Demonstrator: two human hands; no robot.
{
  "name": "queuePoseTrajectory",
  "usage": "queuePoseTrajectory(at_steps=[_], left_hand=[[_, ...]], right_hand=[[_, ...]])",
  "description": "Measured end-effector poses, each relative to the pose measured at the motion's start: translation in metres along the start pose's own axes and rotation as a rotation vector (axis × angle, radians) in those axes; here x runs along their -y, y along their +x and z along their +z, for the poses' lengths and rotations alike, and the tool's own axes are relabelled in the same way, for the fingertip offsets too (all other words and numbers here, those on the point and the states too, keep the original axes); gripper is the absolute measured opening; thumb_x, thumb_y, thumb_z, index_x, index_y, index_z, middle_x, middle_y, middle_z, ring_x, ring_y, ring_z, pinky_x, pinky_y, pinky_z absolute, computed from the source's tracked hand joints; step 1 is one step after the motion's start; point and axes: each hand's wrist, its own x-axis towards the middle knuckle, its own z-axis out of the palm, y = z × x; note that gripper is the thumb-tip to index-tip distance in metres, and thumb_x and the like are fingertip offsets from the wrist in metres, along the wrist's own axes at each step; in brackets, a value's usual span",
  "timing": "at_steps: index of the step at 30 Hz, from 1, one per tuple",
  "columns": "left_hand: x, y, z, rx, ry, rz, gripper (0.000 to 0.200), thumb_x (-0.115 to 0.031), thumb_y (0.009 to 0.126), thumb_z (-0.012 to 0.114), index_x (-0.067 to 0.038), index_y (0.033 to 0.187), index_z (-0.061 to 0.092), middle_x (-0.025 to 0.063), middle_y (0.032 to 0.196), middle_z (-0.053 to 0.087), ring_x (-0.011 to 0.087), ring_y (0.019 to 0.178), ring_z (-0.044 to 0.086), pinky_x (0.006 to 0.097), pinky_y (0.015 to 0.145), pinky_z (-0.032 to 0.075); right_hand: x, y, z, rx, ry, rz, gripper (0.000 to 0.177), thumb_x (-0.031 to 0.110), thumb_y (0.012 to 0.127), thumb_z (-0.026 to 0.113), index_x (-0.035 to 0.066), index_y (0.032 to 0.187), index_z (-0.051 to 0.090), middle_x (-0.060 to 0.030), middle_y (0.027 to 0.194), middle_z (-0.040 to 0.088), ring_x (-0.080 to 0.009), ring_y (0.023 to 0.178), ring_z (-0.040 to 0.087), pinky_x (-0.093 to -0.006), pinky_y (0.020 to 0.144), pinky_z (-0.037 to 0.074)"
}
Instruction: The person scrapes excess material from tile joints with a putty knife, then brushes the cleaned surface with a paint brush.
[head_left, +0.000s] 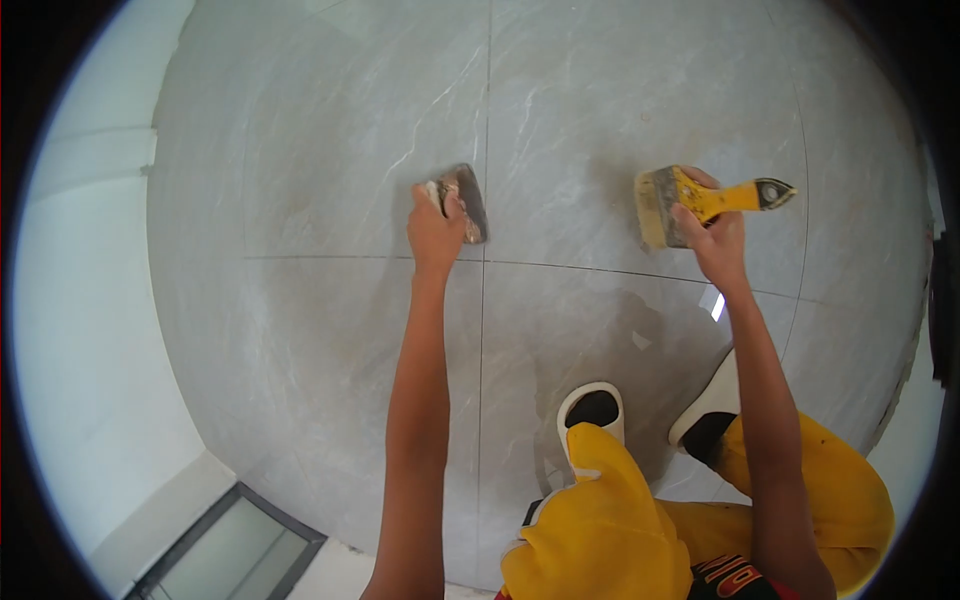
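My left hand (437, 232) is closed around a scraper (474, 208), its wide dark blade on the right and low over the grey floor tiles, just above a joint crossing. Most of the scraper's handle is hidden under my fingers. To the right, my right hand (716, 238) grips a wide paintbrush (690, 200) by the yellow body above its ferrule. The pale bristles point left, close over the tile, while the yellow handle with a black tip sticks out to the right. A gap of bare tile separates the two tools.
Grey marbled floor tiles (340, 330) with thin dark joints spread all around. A white wall (90, 300) runs along the left, with a dark-framed panel (230, 545) at lower left. My slippers (592, 405) and yellow trousers (610, 510) are at lower right.
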Motion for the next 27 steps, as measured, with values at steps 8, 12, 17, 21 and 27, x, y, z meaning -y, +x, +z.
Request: queuePoseTrajectory(at_steps=[8, 12, 17, 21, 27], left_hand=[[-0.008, 0.02, -0.022, 0.058, 0.101, 0.029, 0.027, -0.019, 0.089, 0.056, 0.001, 0.1, 0.043, 0.021, 0.077, 0.065, 0.0414, 0.074, 0.063, 0.0467, 0.067, 0.048], [-0.033, 0.045, -0.031, 0.2, 0.405, 0.195, 0.029, -0.019, 0.087, 0.059, 0.001, 0.1, 0.044, 0.023, 0.079, 0.064, 0.0412, 0.077, 0.062, 0.0481, 0.069, 0.047], [-0.023, 0.004, -0.051, 0.398, 0.434, 0.209, 0.03, -0.017, 0.086, 0.059, 0.0, 0.105, 0.043, 0.0253, 0.079, 0.063, 0.0434, 0.076, 0.061, 0.051, 0.068, 0.047], [-0.033, -0.078, -0.087, 0.51, 0.513, 0.063, 0.032, -0.02, 0.086, 0.061, 0.002, 0.106, 0.047, 0.0256, 0.076, 0.062, 0.0418, 0.073, 0.063, 0.0479, 0.065, 0.048], [-0.022, -0.098, -0.145, -0.101, 0.052, -0.156, 0.026, -0.021, 0.091, 0.057, 0.002, 0.097, 0.045, 0.0152, 0.077, 0.06, 0.0244, 0.069, 0.058, 0.0371, 0.066, 0.046]], right_hand=[[-0.002, -0.011, -0.001, 0.128, -0.023, 0.068, 0.043, 0.007, 0.078, 0.063, -0.003, 0.12, 0.056, -0.0126, 0.106, 0.062, -0.0168, 0.096, 0.058, -0.0297, 0.085, 0.045], [0.007, -0.015, 0.005, 0.181, -0.009, 0.062, 0.042, 0.007, 0.078, 0.063, -0.002, 0.119, 0.057, -0.0135, 0.107, 0.062, -0.0186, 0.095, 0.059, -0.0303, 0.085, 0.046], [0.018, -0.011, 0.002, 0.272, -0.11, 0.013, 0.041, 0.009, 0.079, 0.063, 0.0, 0.119, 0.057, -0.0154, 0.107, 0.063, -0.0222, 0.094, 0.06, -0.0323, 0.084, 0.048], [0.016, -0.016, 0.012, 0.265, -0.097, -0.092, 0.04, 0.01, 0.079, 0.063, 0.002, 0.118, 0.058, -0.0159, 0.1, 0.063, -0.0264, 0.09, 0.062, -0.0346, 0.082, 0.049], [0.035, -0.079, 0.154, 1.098, -0.144, -0.229, 0.037, 0.02, 0.076, 0.067, 0.004, 0.108, 0.058, -0.0184, 0.097, 0.063, -0.0326, 0.091, 0.062, -0.0437, 0.079, 0.049]])
